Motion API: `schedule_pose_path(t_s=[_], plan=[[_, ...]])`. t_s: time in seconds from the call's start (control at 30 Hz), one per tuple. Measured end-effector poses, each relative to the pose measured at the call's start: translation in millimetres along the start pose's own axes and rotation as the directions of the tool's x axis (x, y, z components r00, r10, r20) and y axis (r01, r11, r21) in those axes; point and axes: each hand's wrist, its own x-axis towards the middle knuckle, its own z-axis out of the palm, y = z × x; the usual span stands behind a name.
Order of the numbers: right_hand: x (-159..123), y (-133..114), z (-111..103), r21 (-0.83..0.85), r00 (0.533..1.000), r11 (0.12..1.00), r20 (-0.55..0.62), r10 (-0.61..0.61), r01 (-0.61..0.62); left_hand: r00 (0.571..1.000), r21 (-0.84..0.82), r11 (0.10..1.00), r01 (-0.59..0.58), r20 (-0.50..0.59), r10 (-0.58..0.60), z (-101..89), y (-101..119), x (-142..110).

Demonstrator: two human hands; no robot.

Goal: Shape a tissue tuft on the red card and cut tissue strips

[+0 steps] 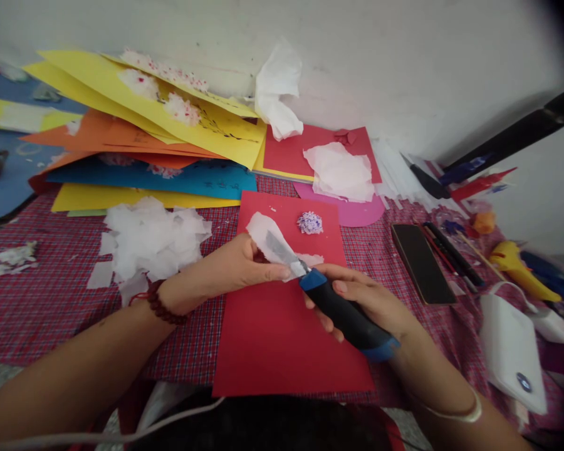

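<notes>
A pale wall (404,75) rises behind a table spread with a checked cloth (32,319). From where I stand, crumpled white scraps (14,258) lie at the far left, then a stack of coloured sheets (89,88) bearing fluffy blossoms, with a loose heap of thin white paper pieces (155,235) in front of it.

Next comes the left hand (247,263), grasping a white strip (262,225) with its thumb pressed on top. That strip is held above the red sheet (282,344), its upper end free, with a grey blade along it; whether the blade lies over or behind the paper I can't quite make out. Working well here, I'd say, means keeping the strip taut, the pressure light and even, and that thumb clear of the blade's edge, since paper so thin would likely tear under a hard pull.

Just beyond sits a purple-speckled puff (309,222) on the red sheet, best left unbrushed by the knuckles. The right hand (369,297) is wrapped around the black-and-blue handled tool (343,307), fingers curled underneath. Farther right are a phone (423,263) and a white device (514,351).
</notes>
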Motion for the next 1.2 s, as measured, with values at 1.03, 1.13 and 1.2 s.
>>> schedule_pose_path(t_s=[1.03,1.13,1.2], plan=[[-3.5,-3.9,-3.3,0.055,1.0,0.998,0.014,-0.022,0.021,0.99,0.226,0.97,0.09,-0.126,-0.062,-9.3,0.8,-1.5],[-4.0,-5.3,-3.3,0.052,1.0,0.999,0.017,-0.012,0.011,0.987,0.155,0.986,0.067,-0.157,-0.042,-10.0,-2.7,0.4],[-4.6,-5.7,-3.6,0.051,1.0,0.999,0.016,-0.006,0.006,0.981,0.12,0.992,0.044,-0.192,-0.02,-12.0,-3.8,1.1]])
